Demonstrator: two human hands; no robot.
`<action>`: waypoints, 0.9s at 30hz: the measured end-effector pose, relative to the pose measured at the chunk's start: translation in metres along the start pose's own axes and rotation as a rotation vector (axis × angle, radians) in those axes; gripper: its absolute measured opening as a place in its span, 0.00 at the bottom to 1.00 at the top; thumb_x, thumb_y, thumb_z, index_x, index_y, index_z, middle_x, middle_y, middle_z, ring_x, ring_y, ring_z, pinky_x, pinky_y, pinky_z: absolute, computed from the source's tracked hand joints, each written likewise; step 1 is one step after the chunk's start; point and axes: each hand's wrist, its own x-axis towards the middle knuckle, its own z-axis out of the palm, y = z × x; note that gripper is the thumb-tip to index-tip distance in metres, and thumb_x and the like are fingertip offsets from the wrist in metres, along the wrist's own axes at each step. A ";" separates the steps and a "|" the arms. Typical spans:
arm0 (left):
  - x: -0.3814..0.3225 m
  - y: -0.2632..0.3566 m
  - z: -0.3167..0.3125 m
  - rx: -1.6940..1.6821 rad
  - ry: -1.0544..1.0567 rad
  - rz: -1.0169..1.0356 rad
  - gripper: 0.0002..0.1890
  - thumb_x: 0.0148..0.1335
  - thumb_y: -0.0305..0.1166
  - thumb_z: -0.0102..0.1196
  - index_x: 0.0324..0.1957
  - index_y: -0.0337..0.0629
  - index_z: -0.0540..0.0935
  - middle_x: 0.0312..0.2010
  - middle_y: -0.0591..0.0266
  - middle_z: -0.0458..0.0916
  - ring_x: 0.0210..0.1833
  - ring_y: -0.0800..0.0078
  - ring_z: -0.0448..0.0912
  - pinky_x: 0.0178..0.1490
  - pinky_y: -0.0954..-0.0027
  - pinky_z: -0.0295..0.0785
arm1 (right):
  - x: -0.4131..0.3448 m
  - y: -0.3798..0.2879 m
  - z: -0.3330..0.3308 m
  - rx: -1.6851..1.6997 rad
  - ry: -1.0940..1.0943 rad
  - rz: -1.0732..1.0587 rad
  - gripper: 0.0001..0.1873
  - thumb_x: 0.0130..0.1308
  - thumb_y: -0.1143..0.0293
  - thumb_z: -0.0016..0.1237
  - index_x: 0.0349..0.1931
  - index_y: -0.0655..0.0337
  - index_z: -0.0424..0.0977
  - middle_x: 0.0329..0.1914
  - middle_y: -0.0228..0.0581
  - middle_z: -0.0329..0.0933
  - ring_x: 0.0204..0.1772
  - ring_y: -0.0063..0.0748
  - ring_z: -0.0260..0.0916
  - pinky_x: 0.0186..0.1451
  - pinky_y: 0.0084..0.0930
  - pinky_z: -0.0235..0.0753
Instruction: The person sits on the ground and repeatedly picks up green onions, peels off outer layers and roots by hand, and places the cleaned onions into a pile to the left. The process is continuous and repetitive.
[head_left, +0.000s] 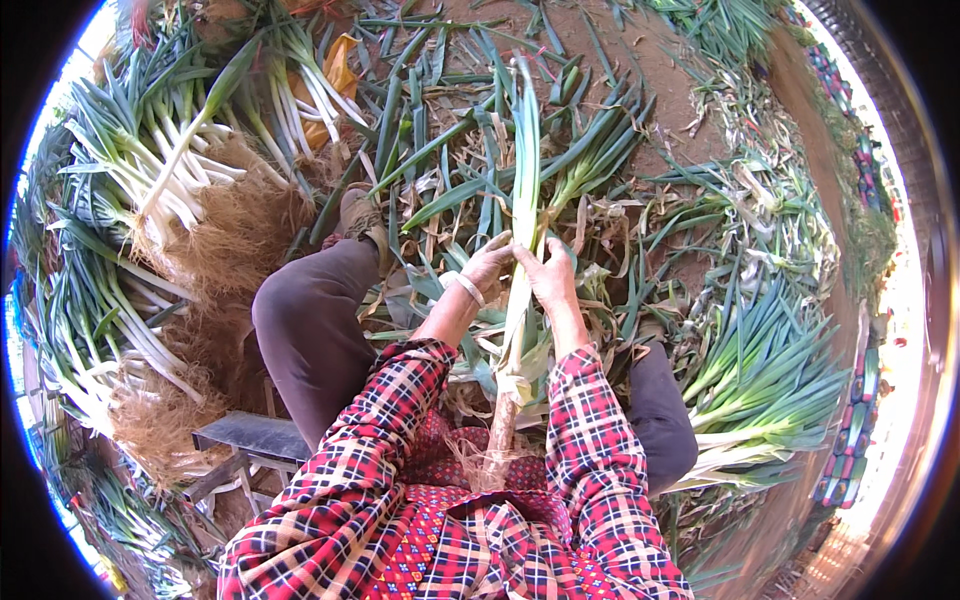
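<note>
A single long leek or large green onion (526, 180) lies upright in the view, its green leaves pointing away from me and its rooted end at my lap. My left hand (491, 266) and my right hand (551, 271) both grip it around mid-length, fingers close together. A white band circles my left wrist. Loosened outer leaves (532, 360) hang along the stalk below my hands. Its fibrous roots (480, 465) rest against my patterned apron.
Piles of rooted green onions (172, 157) lie at the left, beside a dark metal stool (251, 433). Cleaned-looking green onions (750, 390) are heaped at the right. Leaf scraps (442, 165) litter the ground ahead; an orange-yellow piece (337, 71) lies at upper left.
</note>
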 end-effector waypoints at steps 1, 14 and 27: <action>0.003 0.001 -0.015 -0.008 -0.002 -0.061 0.22 0.60 0.37 0.57 0.55 0.42 0.72 0.45 0.57 0.77 0.41 0.65 0.78 0.46 0.64 0.75 | -0.001 -0.007 0.007 -0.012 -0.043 0.027 0.21 0.60 0.59 0.55 0.43 0.70 0.72 0.39 0.43 0.79 0.39 0.29 0.75 0.44 0.25 0.74; 0.008 -0.005 -0.033 -0.160 -0.013 -0.147 0.14 0.64 0.30 0.48 0.50 0.44 0.64 0.36 0.57 0.77 0.25 0.70 0.76 0.26 0.65 0.76 | -0.148 -0.111 -0.065 0.689 0.092 0.298 0.18 0.73 0.60 0.33 0.52 0.64 0.62 0.31 0.34 0.69 0.25 0.22 0.69 0.22 0.19 0.71; 0.061 0.057 -0.052 0.011 0.253 0.071 0.10 0.66 0.35 0.45 0.48 0.49 0.65 0.26 0.62 0.73 0.19 0.72 0.71 0.20 0.65 0.72 | -0.350 -0.042 -0.216 0.277 0.451 0.759 0.22 0.68 0.61 0.42 0.54 0.70 0.62 0.42 0.45 0.72 0.41 0.36 0.72 0.45 0.35 0.72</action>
